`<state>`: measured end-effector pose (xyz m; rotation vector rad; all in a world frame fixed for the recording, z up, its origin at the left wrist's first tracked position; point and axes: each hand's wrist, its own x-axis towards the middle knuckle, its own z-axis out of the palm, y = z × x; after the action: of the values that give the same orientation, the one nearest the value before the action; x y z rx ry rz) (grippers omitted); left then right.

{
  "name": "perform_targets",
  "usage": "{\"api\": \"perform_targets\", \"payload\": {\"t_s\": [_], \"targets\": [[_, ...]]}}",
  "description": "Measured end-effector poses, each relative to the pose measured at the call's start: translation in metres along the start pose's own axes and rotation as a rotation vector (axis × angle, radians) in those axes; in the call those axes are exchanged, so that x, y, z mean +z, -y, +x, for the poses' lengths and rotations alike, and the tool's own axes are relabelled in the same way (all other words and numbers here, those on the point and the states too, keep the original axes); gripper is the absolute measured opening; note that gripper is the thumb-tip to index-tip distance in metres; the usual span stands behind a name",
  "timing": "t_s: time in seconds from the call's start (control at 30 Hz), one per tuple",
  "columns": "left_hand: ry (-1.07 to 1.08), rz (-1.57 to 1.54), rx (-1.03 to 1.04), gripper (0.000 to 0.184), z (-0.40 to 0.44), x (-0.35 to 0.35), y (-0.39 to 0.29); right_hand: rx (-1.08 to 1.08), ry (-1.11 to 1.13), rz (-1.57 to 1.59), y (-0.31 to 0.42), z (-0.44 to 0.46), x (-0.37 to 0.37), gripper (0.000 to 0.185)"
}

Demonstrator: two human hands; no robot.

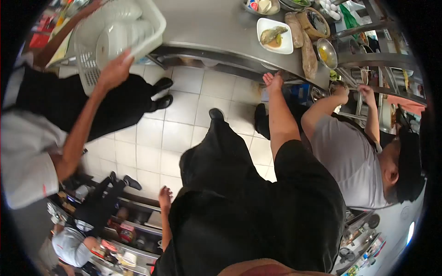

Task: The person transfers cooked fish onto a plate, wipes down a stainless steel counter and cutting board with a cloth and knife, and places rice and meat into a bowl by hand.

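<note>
My right hand (273, 81) reaches out to the front edge of the steel counter (207, 27), palm turned up and fingers apart, with nothing seen in it. Just beyond it on the counter stands a white square dish (285, 46) with a piece of food in brown sauce. Beside the dish lie long wrapped packages (309, 57) and a metal bowl (327, 54) of yellow food. At my left side hangs my left hand (165, 198), away from the counter, its fingers loosely bent and apart, holding nothing visible.
On the left a person carries a pale plastic basket (159, 27) of clear containers over the counter's end. Close on my right another person (350, 156) works at a metal rack (363, 60). A third person (71, 244) stands by shelves behind left. Tiled floor (179, 124) lies between.
</note>
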<state>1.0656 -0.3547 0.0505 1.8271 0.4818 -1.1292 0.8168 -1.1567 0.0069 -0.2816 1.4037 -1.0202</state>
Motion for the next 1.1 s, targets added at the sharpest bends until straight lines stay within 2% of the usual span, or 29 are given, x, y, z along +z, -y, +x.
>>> {"api": "perform_targets", "payload": {"t_s": [0.03, 0.07, 0.1, 0.13, 0.2, 0.27, 0.3, 0.4, 0.5, 0.53, 0.6, 0.63, 0.67, 0.77, 0.8, 0.87, 0.9, 1.03, 1.1], "targets": [[0.014, 0.183, -0.064, 0.04, 0.008, 0.01, -0.004, -0.046, 0.02, -0.066, -0.004, 0.024, 0.005, 0.059], [0.157, 0.513, 0.149, 0.042, 0.021, 0.009, 0.005, -0.109, 0.091, -0.086, -0.006, 0.029, 0.019, 0.06], [0.1, 0.16, -0.241, 0.042, 0.024, 0.029, -0.028, -0.176, 0.168, -0.11, -0.008, 0.03, 0.036, 0.061], [0.049, 0.374, 0.007, 0.043, 0.0, 0.056, -0.048, -0.245, 0.244, -0.128, -0.011, 0.033, 0.052, 0.062], [0.057, 0.401, 0.104, 0.046, -0.023, 0.102, -0.107, -0.373, 0.332, -0.225, -0.018, 0.037, 0.083, 0.061], [0.125, 0.19, -0.034, 0.046, 0.002, 0.104, -0.125, -0.479, 0.278, -0.415, -0.026, 0.056, 0.109, 0.06], [0.026, 0.398, 0.025, 0.045, -0.006, 0.129, -0.148, -0.523, 0.247, -0.483, -0.026, 0.068, 0.124, 0.059], [-0.007, 0.525, 0.036, 0.042, 0.013, 0.16, -0.173, -0.678, 0.077, -0.77, -0.032, 0.116, 0.14, 0.058], [-0.03, 0.547, -0.025, 0.039, 0.026, 0.174, -0.18, -0.762, -0.05, -0.949, -0.032, 0.154, 0.155, 0.057], [0.006, 0.447, -0.007, 0.039, 0.027, 0.17, -0.172, -0.789, -0.107, -1.014, -0.028, 0.167, 0.149, 0.056], [0.068, 0.614, 0.126, 0.039, 0.039, 0.157, -0.148, -0.809, -0.161, -1.089, -0.028, 0.183, 0.148, 0.056], [0.022, 0.58, 0.004, 0.039, 0.028, 0.168, -0.157, -0.819, -0.183, -1.121, -0.025, 0.192, 0.146, 0.055], [0.095, 0.759, 0.119, 0.04, 0.034, 0.158, -0.147, -0.823, -0.201, -1.14, -0.023, 0.197, 0.146, 0.055], [-0.012, 0.451, -0.144, 0.045, 0.02, 0.173, -0.154, -0.818, -0.245, -1.194, -0.015, 0.208, 0.141, 0.053], [0.083, 0.711, -0.067, 0.046, 0.026, 0.162, -0.148, -0.809, -0.254, -1.202, -0.012, 0.21, 0.14, 0.053], [0.167, 1.012, 0.066, 0.045, 0.03, 0.152, -0.137, -0.795, -0.279, -1.233, -0.007, 0.214, 0.135, 0.052], [0.179, 0.917, 0.079, 0.045, 0.032, 0.154, -0.137, -0.788, -0.292, -1.243, -0.005, 0.213, 0.133, 0.052], [0.01, 0.772, -0.202, 0.045, 0.038, 0.179, -0.164, -0.757, -0.33, -1.292, 0.008, 0.213, 0.125, 0.05], [0.021, 0.759, -0.197, 0.045, 0.043, 0.195, -0.186, -0.758, -0.338, -1.295, 0.011, 0.21, 0.126, 0.049]]}}
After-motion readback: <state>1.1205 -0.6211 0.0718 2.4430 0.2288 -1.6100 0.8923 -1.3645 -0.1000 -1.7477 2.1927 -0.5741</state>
